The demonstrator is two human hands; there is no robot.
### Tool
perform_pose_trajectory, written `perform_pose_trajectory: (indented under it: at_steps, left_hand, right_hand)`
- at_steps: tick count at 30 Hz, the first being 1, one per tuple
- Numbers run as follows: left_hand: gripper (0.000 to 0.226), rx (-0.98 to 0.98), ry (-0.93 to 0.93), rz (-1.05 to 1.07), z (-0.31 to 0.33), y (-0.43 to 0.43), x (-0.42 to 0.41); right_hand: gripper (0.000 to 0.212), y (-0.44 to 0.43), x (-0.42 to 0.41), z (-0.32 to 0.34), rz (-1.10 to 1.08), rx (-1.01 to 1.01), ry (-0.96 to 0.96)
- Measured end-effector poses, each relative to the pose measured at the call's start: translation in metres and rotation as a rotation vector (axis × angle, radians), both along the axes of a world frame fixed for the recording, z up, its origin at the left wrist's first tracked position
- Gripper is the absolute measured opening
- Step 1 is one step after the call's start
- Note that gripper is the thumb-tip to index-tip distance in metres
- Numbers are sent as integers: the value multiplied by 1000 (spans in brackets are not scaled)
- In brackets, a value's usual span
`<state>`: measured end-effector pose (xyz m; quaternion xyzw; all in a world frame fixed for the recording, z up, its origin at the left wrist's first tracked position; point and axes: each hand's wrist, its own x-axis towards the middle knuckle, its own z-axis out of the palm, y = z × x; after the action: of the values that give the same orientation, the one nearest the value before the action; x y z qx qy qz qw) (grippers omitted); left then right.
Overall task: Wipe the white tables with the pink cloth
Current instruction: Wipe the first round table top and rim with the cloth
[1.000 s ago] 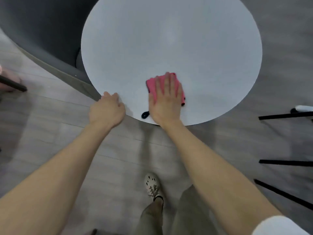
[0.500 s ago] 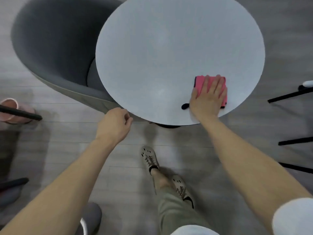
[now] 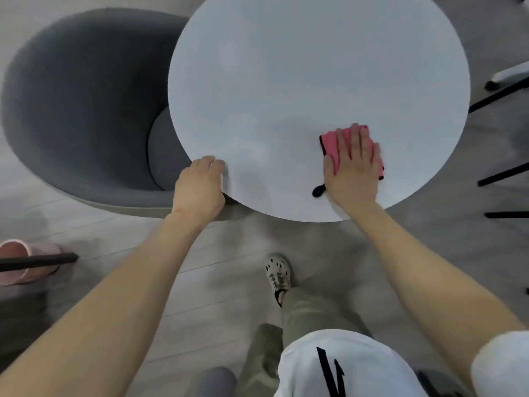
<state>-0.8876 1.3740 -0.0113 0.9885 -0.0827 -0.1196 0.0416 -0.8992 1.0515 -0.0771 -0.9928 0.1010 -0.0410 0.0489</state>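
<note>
The left hand (image 3: 200, 183) has come back to grip the surface (image 3: 286, 67) by its rim; the right hand (image 3: 353, 164) presses flat-fingered on the pink cloth (image 3: 331, 147) near the front edge. An overlong stroke could drag it off.

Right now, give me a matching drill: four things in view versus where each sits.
1 pink cloth
2 left hand
3 grey chair
4 pink tub

A on the floor, far left of the view
B under the flat right hand
C at the near edge of the white table
D beside the table, on its left

Pairs: 1-B, 2-C, 3-D, 4-A
</note>
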Motion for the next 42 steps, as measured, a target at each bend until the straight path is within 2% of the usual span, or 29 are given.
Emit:
perform_pose_trajectory:
  at_steps: [2, 3, 7, 9, 11, 13, 16, 19, 22, 24, 26, 29, 33, 38, 42]
  left_hand:
    - [60, -8, -2, -40, 2, 15, 5]
    - [60, -9, -5, -57, 2, 23, 9]
    - [53, -6, -36, -174, -2, 38, 32]
    - [46, -20, -55, -252, -3, 36, 45]
    - [39, -61, -56, -342, -4, 30, 56]
    - [37, -82, -36, -457, -9, 25, 63]
    - [38, -59, 5, -601, -20, 22, 67]
    - [51, -71, 80, -630, -19, 25, 74]
    - [73, -12, 153, -755, -15, 35, 87]
    - [93, 63, 177, -813, -14, 40, 94]
    - [110, 104, 168, -838, -14, 43, 92]
    - [116, 113, 97, -864, -16, 43, 86]
    - [119, 141, 97, -879, -13, 42, 86]
    - [118, 174, 108, -894, -6, 38, 88]
    - [120, 208, 126, -900, -2, 35, 91]
  right_hand:
    - [70, 62, 15, 5, -224, 67, 20]
    - [71, 97, 21, 8, -232, 92, 28]
    - [67, 191, 8, 8, 113, 156, 66]
    - [61, 187, -10, 5, 253, 184, 18]
    - [56, 163, -32, 0, 277, 181, -50]
    - [56, 131, -59, -2, 133, 136, -64]
    - [63, 111, -92, 1, -313, 72, 49]
    - [73, 127, -91, 5, -647, 199, 128]
    - [85, 147, -82, 16, -896, 434, 18]
    - [82, 158, -89, 23, -1041, 442, -141]
    - [71, 166, -107, 25, -1070, 369, -261]
    - [60, 162, -122, 23, -949, 327, -322]
    - [77, 151, -99, 14, -852, 425, -94]
    - [96, 150, -74, 8, -1014, 444, -115]
    - [107, 138, -79, 13, -1073, 553, -59]
